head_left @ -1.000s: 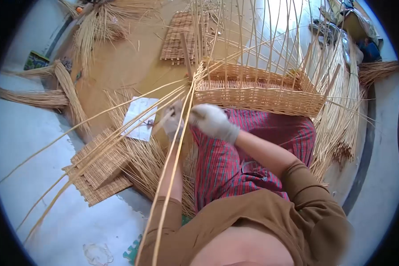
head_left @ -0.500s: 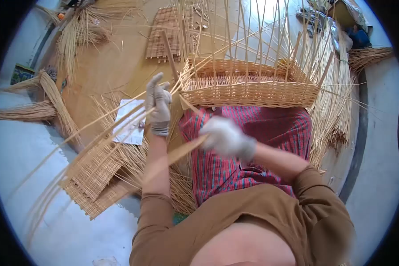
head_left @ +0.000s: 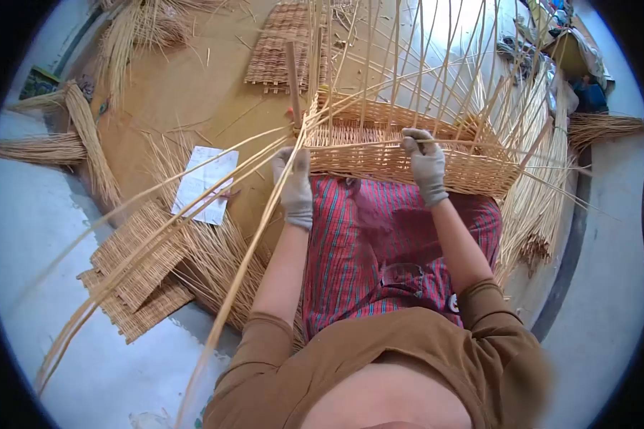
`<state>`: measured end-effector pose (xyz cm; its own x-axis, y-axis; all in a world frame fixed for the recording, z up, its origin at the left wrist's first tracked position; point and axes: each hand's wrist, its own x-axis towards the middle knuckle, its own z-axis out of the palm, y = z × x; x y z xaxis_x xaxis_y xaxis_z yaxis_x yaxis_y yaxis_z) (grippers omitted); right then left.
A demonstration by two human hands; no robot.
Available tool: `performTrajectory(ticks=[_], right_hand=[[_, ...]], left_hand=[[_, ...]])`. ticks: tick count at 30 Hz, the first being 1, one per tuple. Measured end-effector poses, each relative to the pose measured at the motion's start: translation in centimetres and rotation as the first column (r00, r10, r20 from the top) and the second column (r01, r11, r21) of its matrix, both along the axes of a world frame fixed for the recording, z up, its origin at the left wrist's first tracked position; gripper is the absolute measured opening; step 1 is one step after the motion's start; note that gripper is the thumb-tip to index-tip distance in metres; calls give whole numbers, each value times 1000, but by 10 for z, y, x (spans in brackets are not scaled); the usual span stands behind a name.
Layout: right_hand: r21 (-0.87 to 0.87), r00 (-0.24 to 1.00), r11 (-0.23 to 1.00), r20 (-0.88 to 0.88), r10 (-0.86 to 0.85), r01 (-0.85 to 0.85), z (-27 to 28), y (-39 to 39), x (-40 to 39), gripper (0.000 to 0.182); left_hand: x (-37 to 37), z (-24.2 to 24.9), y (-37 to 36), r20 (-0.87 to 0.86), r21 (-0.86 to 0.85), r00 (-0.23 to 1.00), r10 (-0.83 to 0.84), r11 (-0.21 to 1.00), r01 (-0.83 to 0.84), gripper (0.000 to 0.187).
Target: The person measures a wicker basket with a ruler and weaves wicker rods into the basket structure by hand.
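Two gloved hands, left hand and right hand, grip one wicker basket.

White paper sheet on brown floor at 9 o'clock. Woven mats at 8 o'clock; another mat at 12. Reed bundles at 10 o'clock, more at 3.

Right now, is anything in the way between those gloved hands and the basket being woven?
Nothing visible. The right hand already grips a strand on the near rim of the basket, and the left hand holds the long loose strands at its left corner.
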<state>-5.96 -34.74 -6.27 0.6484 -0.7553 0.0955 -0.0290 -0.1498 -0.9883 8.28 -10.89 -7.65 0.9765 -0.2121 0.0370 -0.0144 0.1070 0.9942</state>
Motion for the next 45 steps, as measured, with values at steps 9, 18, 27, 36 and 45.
performTrajectory(ticks=[9, 18, 27, 36, 45], right_hand=[[192, 988, 975, 82, -130, 113, -21, -2, 18, 9], [-391, 968, 892, -190, 162, -227, 101, 27, 42, 21], [-498, 882, 835, -470, -34, -233, 99, -20, 207, 57], [68, 827, 997, 559, -66, 34, 20, 6, 47, 36], [-871, 886, 202, -463, -35, -447, 57, 99, 65, 54]], left_hand=[[24, -48, -22, 55, 246, 990, -132, 963, 115, 91], [31, -41, -28, -214, 220, 963, -161, 953, 208, 97], [57, -87, -35, -329, -93, 936, -126, 991, 100, 54], [66, -124, -42, -507, -229, 838, -201, 969, 94, 69], [45, -75, -63, -241, 141, 969, 57, 990, -23, 40]])
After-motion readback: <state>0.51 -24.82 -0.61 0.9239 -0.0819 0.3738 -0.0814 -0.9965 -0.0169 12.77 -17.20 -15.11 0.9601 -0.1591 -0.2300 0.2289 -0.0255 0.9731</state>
